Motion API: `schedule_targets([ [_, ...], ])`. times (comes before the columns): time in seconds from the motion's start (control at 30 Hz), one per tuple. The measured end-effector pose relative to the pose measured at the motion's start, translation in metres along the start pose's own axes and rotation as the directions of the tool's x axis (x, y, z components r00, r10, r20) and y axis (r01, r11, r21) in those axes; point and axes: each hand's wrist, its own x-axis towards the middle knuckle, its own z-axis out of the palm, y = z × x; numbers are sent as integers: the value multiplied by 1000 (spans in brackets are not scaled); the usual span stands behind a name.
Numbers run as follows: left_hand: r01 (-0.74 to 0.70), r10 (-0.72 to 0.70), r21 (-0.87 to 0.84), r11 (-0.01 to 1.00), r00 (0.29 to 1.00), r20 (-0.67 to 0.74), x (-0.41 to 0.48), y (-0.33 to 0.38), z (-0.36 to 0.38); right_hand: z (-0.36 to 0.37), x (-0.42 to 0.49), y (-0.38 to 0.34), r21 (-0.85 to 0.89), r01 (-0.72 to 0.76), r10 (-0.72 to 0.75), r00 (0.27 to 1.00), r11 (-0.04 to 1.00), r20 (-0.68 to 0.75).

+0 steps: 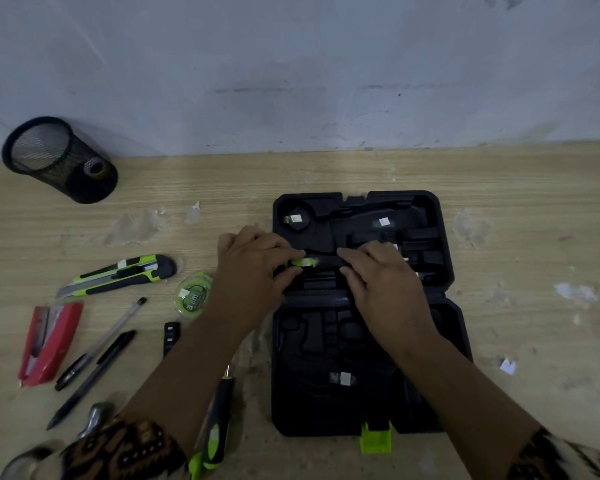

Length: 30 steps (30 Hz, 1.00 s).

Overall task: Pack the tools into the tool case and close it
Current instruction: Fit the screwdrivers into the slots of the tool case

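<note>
Black plastic tool case lies open. Our left hand pinches a small green tool inside; our right hand presses flat alongside.

The left hand and right hand are bare; the sleeves are dark, patterned brown.

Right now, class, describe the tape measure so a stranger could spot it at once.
Start at the open black tool case on the wooden table. Left of it, past the left hand, lies the tape measure. It alone is round and green-rimmed; the neighbouring utility knife is long.
</note>
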Motion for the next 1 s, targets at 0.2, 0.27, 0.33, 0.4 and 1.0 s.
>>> schedule_targets([
  [0.2,36,-37,-40,999,999,-3,-3,-1,-1,3,7,-3,27,-43,43,999,999,24],
  [0.27,35,-36,-32,999,999,-10,-3,-1,-1,3,8,-4,43,-54,53,998,998,20],
  [0.33,35,-35,-33,999,999,-18,-4,-1,0,3,9,-4,61,-61,60,998,996,16],
  [0.4,42,-43,-37,998,999,-20,-4,-1,0,5,11,-4,82,-65,63,998,994,18],
  [1.0,67,-67,49,997,998,1,-1,5,-2,16,12,-1,1,-53,53,997,999,64],
])
